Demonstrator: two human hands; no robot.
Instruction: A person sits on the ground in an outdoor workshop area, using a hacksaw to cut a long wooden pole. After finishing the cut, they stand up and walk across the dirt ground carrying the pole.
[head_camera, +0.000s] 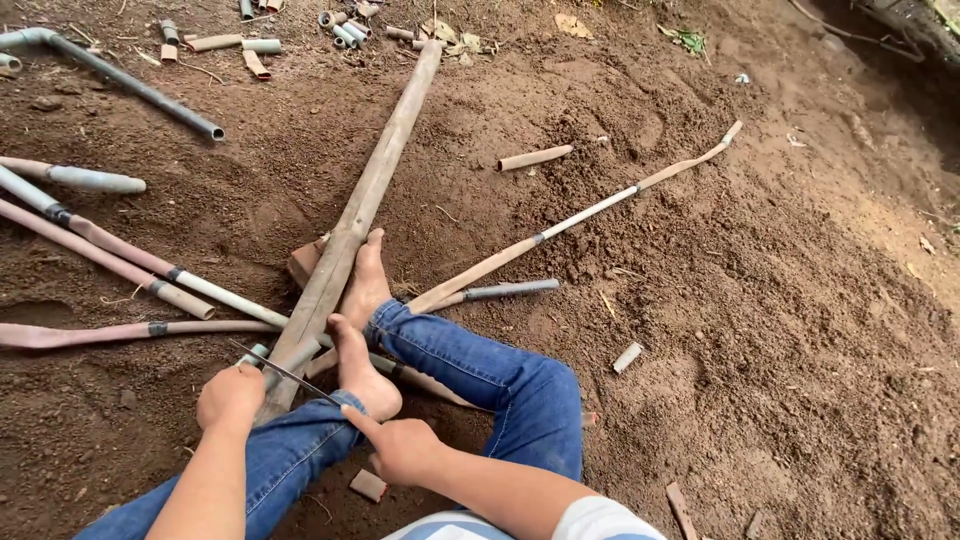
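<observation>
Right hand grips the thin blade crossing the long pole; left hand clasps the pole's near end. Bare feet beside the blade risk cuts if it slips.

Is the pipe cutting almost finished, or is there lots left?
Done: short cut pieces lie at the top of the dirt. In hand: the left hand and right hand hold a thin blade across the long pipe, pinned by bare feet. Left: that pipe looks mostly whole, and several long pipes lie uncut beside it.
</observation>
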